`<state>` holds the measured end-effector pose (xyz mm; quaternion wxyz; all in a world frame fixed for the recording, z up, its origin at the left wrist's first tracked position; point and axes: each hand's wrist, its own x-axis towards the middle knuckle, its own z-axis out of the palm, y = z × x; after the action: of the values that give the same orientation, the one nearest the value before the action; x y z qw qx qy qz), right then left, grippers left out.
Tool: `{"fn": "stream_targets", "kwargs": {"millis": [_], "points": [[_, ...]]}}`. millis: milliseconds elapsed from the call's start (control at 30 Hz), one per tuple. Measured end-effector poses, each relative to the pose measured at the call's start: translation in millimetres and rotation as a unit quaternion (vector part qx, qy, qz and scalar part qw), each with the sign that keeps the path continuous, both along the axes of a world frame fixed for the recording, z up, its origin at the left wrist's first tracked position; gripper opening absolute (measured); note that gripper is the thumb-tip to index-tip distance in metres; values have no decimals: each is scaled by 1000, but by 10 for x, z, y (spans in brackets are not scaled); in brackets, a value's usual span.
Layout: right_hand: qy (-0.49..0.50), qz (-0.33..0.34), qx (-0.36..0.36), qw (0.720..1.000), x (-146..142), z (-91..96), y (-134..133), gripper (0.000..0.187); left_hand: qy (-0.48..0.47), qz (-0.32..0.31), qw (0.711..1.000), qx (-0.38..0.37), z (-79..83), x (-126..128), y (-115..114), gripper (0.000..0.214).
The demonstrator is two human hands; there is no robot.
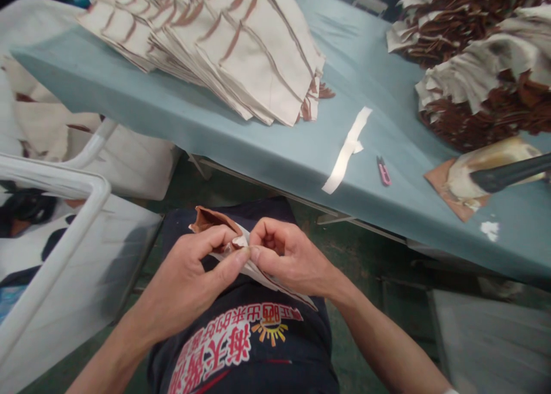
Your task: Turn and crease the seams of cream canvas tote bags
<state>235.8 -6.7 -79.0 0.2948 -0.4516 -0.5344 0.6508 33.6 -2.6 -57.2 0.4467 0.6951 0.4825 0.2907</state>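
Note:
A piece of white and brown fabric lies across my lap, over a dark apron with red and white lettering. My left hand pinches the fabric's edge between thumb and forefinger. Close against it, my right hand has its fingertips closed on the same edge, and the two thumbs nearly meet. A small white bit shows at the pinch, but I cannot make out what it is. Part of the fabric trails out below my right wrist.
On the blue-covered table lie a fanned stack of white fabric pieces, a white strip, pink thread snips, a glue-crusted container with a black handle, and brown-white piles. A white cart rail stands left.

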Motion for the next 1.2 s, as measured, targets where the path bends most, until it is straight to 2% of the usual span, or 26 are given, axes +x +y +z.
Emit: {"fn": "stream_targets", "kwargs": {"millis": [133, 300, 400, 567, 700, 833, 967, 1100, 1200], "points": [[-47, -17, 74, 996, -45, 43, -46, 17, 9, 10, 1000, -2, -7, -60, -48, 30], [-127, -68, 195, 970, -140, 74, -170, 10, 25, 35, 999, 10, 3, -75, -122, 29], [-157, -83, 207, 962, -204, 32, -235, 6, 39, 50, 997, 32, -27, -55, -161, 29], [-178, -110, 140, 968, -325, -93, -282, 13, 75, 68, 994, 29, -150, -28, -203, 31], [-130, -116, 34, 984, -379, -165, -277, 14, 80, 80, 994, 5, -220, -25, -235, 32], [-81, -123, -51, 988, -392, -228, -264, 13, 100, 79, 992, -4, -225, -18, -251, 36], [-23, -117, -96, 988, -391, -272, -262, 16, 70, 43, 996, -18, -218, -59, -260, 42], [53, -94, -130, 986, -406, -253, -265, 20, 21, 67, 995, -66, -233, -112, -298, 45], [61, -91, -126, 986, -415, -203, -282, 20, 6, 89, 994, -62, -227, -104, -339, 46]]}}
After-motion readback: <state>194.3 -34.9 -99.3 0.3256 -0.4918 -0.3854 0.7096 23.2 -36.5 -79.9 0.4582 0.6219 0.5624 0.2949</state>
